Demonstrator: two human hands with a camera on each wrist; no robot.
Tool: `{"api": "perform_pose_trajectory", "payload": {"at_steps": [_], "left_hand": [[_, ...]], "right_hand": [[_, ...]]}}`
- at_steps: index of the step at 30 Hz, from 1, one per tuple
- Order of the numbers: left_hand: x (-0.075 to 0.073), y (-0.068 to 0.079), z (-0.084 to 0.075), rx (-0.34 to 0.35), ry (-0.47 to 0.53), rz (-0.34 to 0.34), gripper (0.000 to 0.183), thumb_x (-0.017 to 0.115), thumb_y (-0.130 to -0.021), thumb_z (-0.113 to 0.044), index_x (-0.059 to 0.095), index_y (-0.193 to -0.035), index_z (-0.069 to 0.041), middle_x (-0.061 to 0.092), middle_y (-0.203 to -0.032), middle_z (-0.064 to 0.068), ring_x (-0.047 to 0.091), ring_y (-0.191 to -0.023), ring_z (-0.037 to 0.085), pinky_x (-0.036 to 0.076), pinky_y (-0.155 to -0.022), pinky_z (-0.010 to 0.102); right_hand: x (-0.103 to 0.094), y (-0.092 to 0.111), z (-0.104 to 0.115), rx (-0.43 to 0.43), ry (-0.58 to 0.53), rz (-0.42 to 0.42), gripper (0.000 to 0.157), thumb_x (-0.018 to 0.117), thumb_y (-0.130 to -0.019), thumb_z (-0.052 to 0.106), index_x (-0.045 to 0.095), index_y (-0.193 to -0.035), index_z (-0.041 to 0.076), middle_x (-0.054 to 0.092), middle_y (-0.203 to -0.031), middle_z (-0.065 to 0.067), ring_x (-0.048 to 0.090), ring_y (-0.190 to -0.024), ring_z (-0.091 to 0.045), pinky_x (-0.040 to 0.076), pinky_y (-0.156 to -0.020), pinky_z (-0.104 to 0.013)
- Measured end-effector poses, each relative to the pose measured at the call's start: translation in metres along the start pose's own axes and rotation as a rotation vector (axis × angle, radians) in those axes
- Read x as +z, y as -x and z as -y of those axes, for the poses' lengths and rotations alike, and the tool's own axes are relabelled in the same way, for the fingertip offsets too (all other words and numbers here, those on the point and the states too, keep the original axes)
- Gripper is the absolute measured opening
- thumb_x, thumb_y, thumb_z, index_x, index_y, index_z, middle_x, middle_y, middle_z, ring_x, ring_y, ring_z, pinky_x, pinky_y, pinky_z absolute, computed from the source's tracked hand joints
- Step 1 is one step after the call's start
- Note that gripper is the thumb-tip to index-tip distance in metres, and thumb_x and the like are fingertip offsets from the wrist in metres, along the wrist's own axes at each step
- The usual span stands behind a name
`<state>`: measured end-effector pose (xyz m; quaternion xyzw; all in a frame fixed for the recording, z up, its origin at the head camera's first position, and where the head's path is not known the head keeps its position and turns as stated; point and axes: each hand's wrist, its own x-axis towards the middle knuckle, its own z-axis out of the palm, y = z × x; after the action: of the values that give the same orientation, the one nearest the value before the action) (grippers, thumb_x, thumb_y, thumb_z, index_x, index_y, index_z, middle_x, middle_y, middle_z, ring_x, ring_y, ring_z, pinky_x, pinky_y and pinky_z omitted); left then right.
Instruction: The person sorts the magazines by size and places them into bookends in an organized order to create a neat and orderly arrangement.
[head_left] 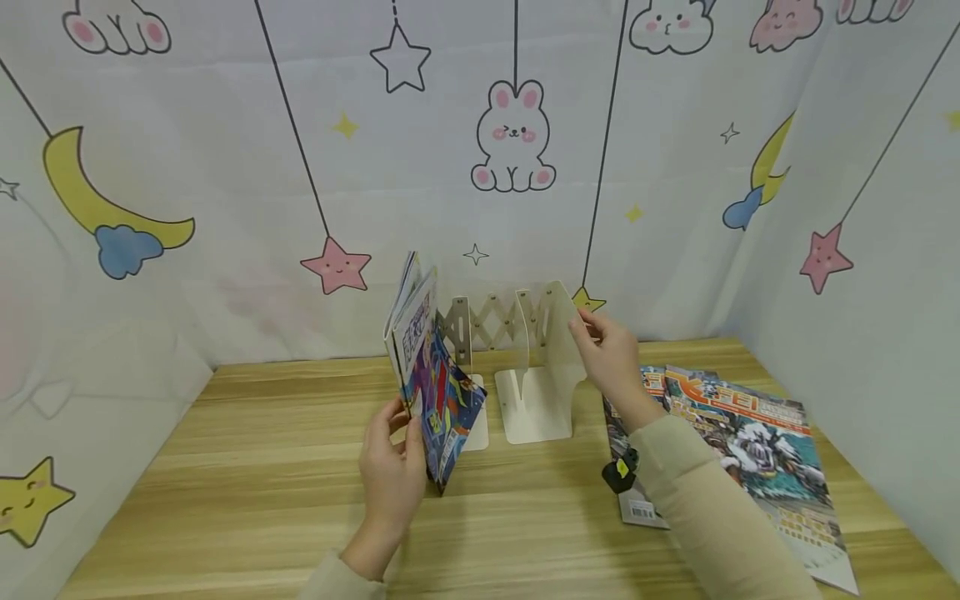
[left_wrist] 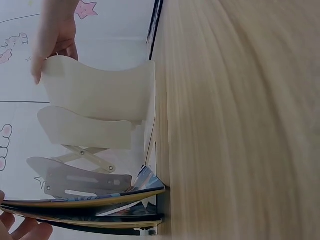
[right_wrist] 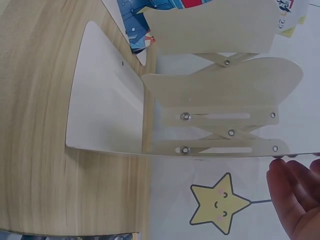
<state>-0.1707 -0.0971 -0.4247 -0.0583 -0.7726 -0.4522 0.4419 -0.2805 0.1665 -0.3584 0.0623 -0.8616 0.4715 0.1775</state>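
Several magazines (head_left: 420, 350), colourful and standing upright, are in the grip of my left hand (head_left: 393, 467), with the thumb on the near cover side. One cover bends outward toward the right at its lower part. A cream metal expandable bookend (head_left: 558, 342) with a lattice back stands right of them. My right hand (head_left: 611, 354) holds the upper edge of its right end plate (left_wrist: 100, 92); in the right wrist view the fingertips (right_wrist: 280, 172) lie against that plate. The magazines overlap the bookend's left divider (left_wrist: 80, 177) in the left wrist view.
More magazines (head_left: 757, 450) lie flat and fanned at the right of the wooden table (head_left: 247, 467), partly under my right forearm. A small black device (head_left: 620, 472) sits at the right wrist. A white patterned curtain (head_left: 225, 208) hangs close behind the bookend.
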Motion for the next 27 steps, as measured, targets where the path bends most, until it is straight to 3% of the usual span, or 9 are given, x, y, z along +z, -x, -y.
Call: {"api": "perform_pose_trajectory", "payload": {"at_steps": [9, 17, 21, 27], "left_hand": [[-0.001, -0.001, 0.002, -0.025, -0.003, 0.04, 0.033, 0.059, -0.089, 0.002, 0.05, -0.12, 0.01, 0.06, -0.111, 0.024, 0.065, -0.087, 0.033, 0.059, -0.061, 0.031], [-0.004, -0.021, -0.009, -0.059, -0.138, 0.135, 0.066, 0.063, -0.086, -0.007, 0.032, -0.144, 0.001, 0.058, -0.12, 0.022, 0.064, -0.083, 0.026, 0.057, -0.06, 0.033], [-0.001, -0.037, -0.011, 0.032, -0.214, 0.112, 0.074, 0.07, -0.084, -0.014, 0.029, -0.144, -0.001, 0.06, -0.116, 0.023, 0.066, -0.077, 0.03, 0.055, -0.052, 0.035], [0.004, -0.048, -0.005, 0.254, -0.351, -0.025, 0.06, 0.068, -0.082, -0.008, 0.039, -0.132, 0.009, 0.064, -0.103, 0.029, 0.067, -0.069, 0.038, 0.05, -0.041, 0.043]], "right_hand": [[-0.005, 0.006, -0.008, 0.057, -0.01, 0.067, 0.062, 0.042, -0.094, 0.057, 0.048, -0.139, 0.014, 0.06, -0.123, -0.014, 0.059, -0.108, -0.029, 0.053, -0.086, -0.044], [-0.008, 0.008, -0.011, 0.04, 0.0, 0.069, 0.065, 0.043, -0.094, 0.058, 0.049, -0.138, 0.011, 0.061, -0.123, -0.015, 0.059, -0.11, -0.031, 0.053, -0.087, -0.046], [-0.009, 0.009, -0.013, 0.044, 0.001, 0.065, 0.065, 0.044, -0.093, 0.059, 0.05, -0.137, 0.011, 0.061, -0.123, -0.014, 0.059, -0.109, -0.03, 0.053, -0.087, -0.045], [-0.01, 0.01, -0.012, 0.044, 0.009, 0.057, 0.063, 0.044, -0.093, 0.058, 0.052, -0.135, 0.011, 0.062, -0.121, -0.015, 0.061, -0.107, -0.031, 0.054, -0.085, -0.045]]}}
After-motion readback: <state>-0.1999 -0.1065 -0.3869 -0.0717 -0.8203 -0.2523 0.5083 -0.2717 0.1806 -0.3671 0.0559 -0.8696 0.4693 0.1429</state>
